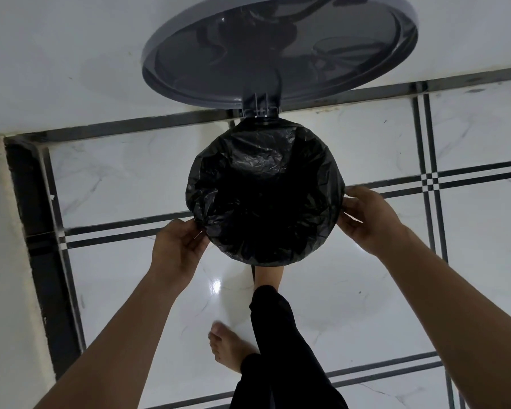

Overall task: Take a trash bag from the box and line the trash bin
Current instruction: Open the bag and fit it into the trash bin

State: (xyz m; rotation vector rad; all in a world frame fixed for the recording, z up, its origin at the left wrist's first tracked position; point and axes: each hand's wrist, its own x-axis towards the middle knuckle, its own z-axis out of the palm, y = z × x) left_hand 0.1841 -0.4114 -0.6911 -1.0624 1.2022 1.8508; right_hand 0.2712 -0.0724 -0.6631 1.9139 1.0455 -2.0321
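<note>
A round pedal bin stands on the floor below me, its mouth covered by a black trash bag (264,190) folded over the rim all round. The grey lid (278,48) stands raised behind it, leaning toward the wall. My left hand (177,249) is at the bag's lower left edge, fingertips pinching the plastic. My right hand (369,219) is at the right edge, fingers curled against the folded bag. One of my feet (267,276) reaches under the bin's front. The bin's body and the bag box are not visible.
White marble-look floor tiles (351,314) with dark border lines surround the bin. A white wall (56,69) runs behind it and another wall corner (9,246) stands at the left. My other bare foot (227,346) stands on the floor nearer me.
</note>
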